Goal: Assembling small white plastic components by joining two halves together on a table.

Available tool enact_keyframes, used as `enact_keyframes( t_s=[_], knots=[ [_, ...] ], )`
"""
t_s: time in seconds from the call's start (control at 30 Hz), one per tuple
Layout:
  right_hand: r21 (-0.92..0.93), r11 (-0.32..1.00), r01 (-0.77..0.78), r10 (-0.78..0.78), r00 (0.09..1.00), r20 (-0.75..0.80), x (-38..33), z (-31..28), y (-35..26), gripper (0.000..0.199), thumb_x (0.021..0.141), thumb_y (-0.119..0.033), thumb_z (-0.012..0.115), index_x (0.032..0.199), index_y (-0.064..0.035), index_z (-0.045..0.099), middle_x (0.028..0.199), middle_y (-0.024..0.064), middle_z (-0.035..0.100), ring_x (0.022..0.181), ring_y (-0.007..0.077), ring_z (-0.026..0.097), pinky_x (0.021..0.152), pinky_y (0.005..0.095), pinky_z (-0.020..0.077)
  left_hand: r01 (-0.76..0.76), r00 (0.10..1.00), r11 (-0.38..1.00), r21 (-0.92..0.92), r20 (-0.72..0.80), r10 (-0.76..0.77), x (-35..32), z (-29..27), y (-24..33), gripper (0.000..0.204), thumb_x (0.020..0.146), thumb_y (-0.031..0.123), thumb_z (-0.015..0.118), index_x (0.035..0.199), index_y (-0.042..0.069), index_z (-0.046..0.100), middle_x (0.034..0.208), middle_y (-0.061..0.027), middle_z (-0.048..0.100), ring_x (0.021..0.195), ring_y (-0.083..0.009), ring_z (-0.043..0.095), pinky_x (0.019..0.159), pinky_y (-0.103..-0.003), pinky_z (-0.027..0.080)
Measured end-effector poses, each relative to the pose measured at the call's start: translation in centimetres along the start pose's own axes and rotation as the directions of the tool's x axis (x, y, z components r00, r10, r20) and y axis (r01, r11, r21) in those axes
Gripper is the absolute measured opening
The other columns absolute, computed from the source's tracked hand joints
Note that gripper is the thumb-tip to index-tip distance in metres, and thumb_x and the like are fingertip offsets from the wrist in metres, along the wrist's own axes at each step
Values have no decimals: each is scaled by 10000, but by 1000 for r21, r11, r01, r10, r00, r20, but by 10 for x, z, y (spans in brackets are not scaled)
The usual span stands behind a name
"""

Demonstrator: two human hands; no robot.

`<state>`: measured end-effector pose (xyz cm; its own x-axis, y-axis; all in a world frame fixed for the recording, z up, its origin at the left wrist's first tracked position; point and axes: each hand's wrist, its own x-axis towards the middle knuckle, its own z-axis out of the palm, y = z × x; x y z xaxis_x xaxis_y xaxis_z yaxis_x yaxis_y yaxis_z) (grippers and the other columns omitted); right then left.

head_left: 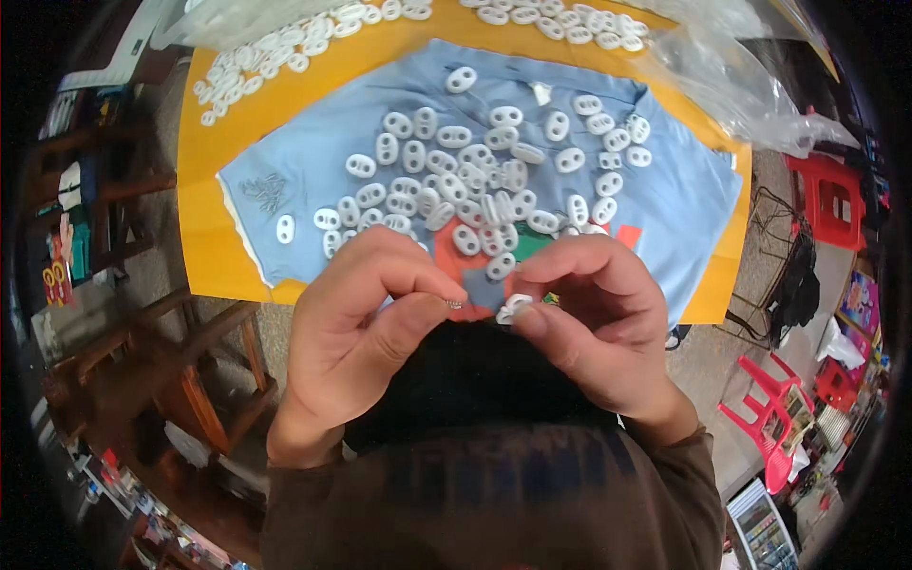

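Thumb and forefinger of my left hand [353,332] pinch a small metal spring [455,305]. Across from it, my right hand [613,328] grips a small white plastic cord-lock piece [514,305] between thumb and fingertips; its far side is covered by the fingers. The two hands are a short way apart, close to my body. Just beyond them, many loose white oval pieces with two holes [456,136] lie scattered on a light blue cloth [313,152]. A little heap of thin grey metal bits [263,191], seemingly springs, rests on the cloth's left part.
Under the cloth is a yellow tabletop [204,256]. More white ovals [275,47] are piled along its far edge, beside clear plastic bags [731,90]. Red stools [774,418] stand on the floor at right, wooden furniture [195,399] at left.
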<state>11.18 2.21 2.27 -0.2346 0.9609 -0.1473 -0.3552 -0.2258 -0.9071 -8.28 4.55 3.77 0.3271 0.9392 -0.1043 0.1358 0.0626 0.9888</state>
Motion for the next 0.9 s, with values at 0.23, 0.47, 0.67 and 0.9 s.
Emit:
enact_keyframes(
  t_s=[0.23, 0.47, 0.67, 0.9],
  knots=[
    [119, 993, -13, 17, 999, -32, -11, -8, 0, 285, 766, 68, 609, 1013, -18, 497, 902, 49, 544, 858, 111, 524, 784, 248, 421, -47, 991, 998, 52, 129, 40, 5, 15, 5, 88, 761, 66, 635, 837, 21, 628, 759, -62, 557, 701, -178, 519, 644, -254, 393],
    [125, 992, 11, -12, 1000, 8, -18, -14, 1, 239, 802, 48, 570, 1017, -16, 488, 920, 16, 510, 824, 77, 492, 750, 211, 404, -130, 984, 969, 208, 147, 101, 4, 23, 11, 119, 720, 50, 664, 838, 44, 650, 753, -61, 570, 688, -192, 532, 623, -262, 405],
    [66, 994, 85, -87, 996, 24, -18, -17, 3, 219, 798, 36, 579, 989, -21, 489, 899, 18, 510, 798, 71, 498, 714, 209, 417, -171, 979, 955, 243, 153, 136, 5, 27, 9, 127, 717, 57, 667, 842, 39, 649, 746, -69, 576, 671, -195, 534, 609, -266, 410],
    [21, 999, 39, -38, 998, -42, -21, -17, 1, 209, 782, 34, 588, 966, -18, 506, 863, 10, 509, 751, 64, 512, 668, 204, 432, -235, 963, 927, 293, 199, 181, 9, 27, 8, 138, 707, 52, 672, 842, 35, 645, 740, -70, 569, 660, -195, 532, 589, -266, 411]
  ],
)
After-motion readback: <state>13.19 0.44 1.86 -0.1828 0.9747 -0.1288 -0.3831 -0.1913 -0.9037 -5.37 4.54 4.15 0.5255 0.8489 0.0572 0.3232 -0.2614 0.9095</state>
